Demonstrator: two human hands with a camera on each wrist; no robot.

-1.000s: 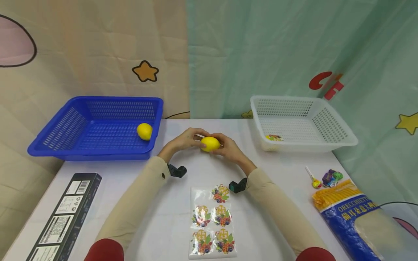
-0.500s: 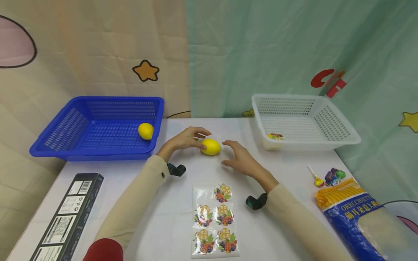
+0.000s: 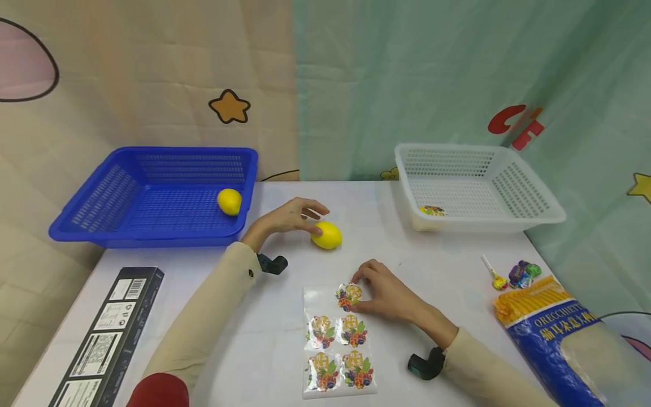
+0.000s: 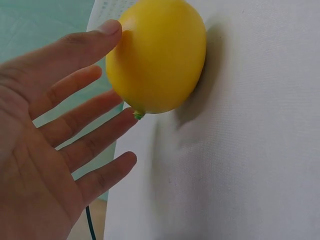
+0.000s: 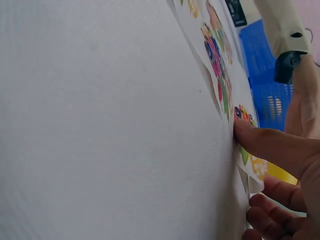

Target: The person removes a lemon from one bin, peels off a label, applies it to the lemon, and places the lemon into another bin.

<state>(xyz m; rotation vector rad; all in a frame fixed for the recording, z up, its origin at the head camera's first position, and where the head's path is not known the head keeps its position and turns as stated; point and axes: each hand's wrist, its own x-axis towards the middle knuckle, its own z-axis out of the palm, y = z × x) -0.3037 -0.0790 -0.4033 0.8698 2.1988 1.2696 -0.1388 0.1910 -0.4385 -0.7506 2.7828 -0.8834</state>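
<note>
My left hand (image 3: 291, 218) is beside a yellow lemon (image 3: 330, 237) on the white table. In the left wrist view its thumb (image 4: 102, 37) touches the lemon's side, while the other fingers spread loosely behind, near the small green tip. My right hand (image 3: 389, 291) is at the upper right corner of a sheet of fruit stickers (image 3: 316, 298). The thumb rests on the single top sticker (image 3: 346, 296), and the forefinger is at the sheet's top edge, apart from the thumb. In the right wrist view the sheet's corner (image 5: 255, 185) curls up beside the fingertips.
A blue basket (image 3: 152, 244) with another lemon (image 3: 229, 202) stands back left. At back right, a white basket (image 3: 488, 226) has a fruit-printed item (image 3: 432, 210) inside. A long black box (image 3: 117, 333) lies left; a lollipop (image 3: 498, 280), wrapped candies (image 3: 523, 273) and an orecchiette bag (image 3: 554, 333) lie right.
My right hand has let go of the lemon and moved down and right to the sticker sheet. The left hand stays by the lemon, which has tilted slightly and shifted down a little.
</note>
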